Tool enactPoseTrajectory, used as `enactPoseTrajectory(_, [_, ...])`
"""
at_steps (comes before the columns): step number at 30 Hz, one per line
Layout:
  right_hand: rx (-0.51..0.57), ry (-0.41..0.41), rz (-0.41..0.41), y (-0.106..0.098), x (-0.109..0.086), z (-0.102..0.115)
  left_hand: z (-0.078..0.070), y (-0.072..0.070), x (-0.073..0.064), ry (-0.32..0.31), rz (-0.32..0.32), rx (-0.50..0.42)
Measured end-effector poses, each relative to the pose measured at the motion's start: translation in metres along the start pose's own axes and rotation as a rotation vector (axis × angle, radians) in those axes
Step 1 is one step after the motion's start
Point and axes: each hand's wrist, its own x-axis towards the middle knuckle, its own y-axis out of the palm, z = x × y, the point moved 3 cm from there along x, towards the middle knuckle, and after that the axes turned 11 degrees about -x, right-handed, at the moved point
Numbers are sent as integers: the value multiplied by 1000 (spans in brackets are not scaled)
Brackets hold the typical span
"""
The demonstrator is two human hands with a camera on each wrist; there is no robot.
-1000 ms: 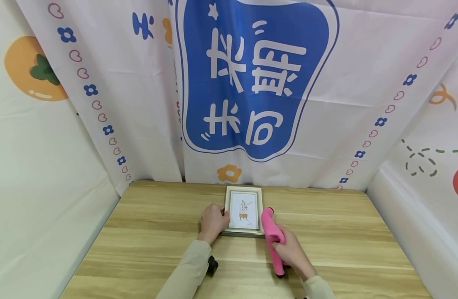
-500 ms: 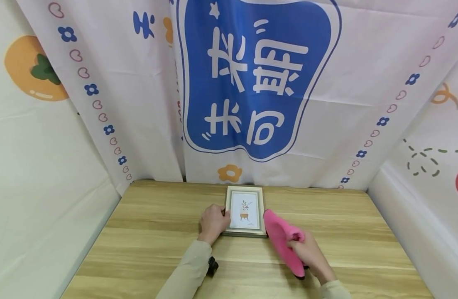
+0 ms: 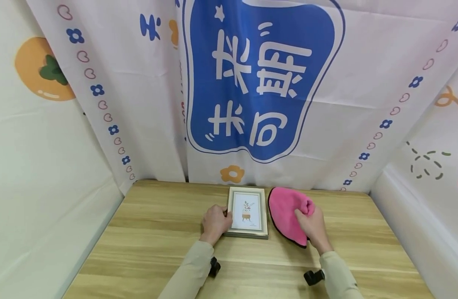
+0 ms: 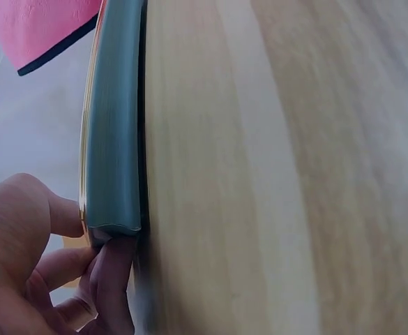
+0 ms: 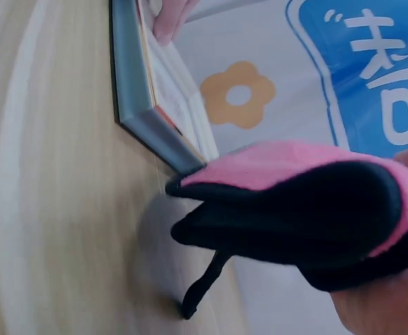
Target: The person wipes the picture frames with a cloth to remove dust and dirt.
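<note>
A picture frame [image 3: 246, 212] with a pale gold border and a small potted-plant print lies face up near the table's back edge. My left hand [image 3: 216, 224] grips its left side, thumb on the border; in the left wrist view the fingers curl round the corner of its grey-green side [image 4: 113, 132]. My right hand [image 3: 314, 227] pinches a bunched pink cloth [image 3: 285, 214] with black edging, just right of the frame. In the right wrist view the folded cloth [image 5: 280, 166] hangs close over the table, its tip overlapping the frame's near corner.
The wood-grain table [image 3: 146, 249] ends at a white printed curtain [image 3: 344, 137] behind the frame. White side walls [image 3: 64, 174] close in the left and right. A black wrist camera mount [image 3: 313, 277] sits by the right sleeve.
The pink cloth has moved from the frame's right edge rightward and then toward the back, turning its broad face up. My left hand keeps its grip on the frame, which lies still.
</note>
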Motion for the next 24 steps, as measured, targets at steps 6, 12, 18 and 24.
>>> enactPoseTrajectory(6, [-21, 6, -64, 7, 16, -2, 0, 0, 0, -5, -10, -10])
enactPoseTrajectory(12, [-77, -11, -92, 12, 33, -3, -2, 0, 0, 8, -8, -20])
enactPoseTrajectory(18, [-95, -22, -141, 17, 48, -4, -2, -1, -1, 18, -13, -30])
enactPoseTrajectory(24, [-90, -142, -150, 25, 58, 4, -2, -1, -2, 16, -8, -26])
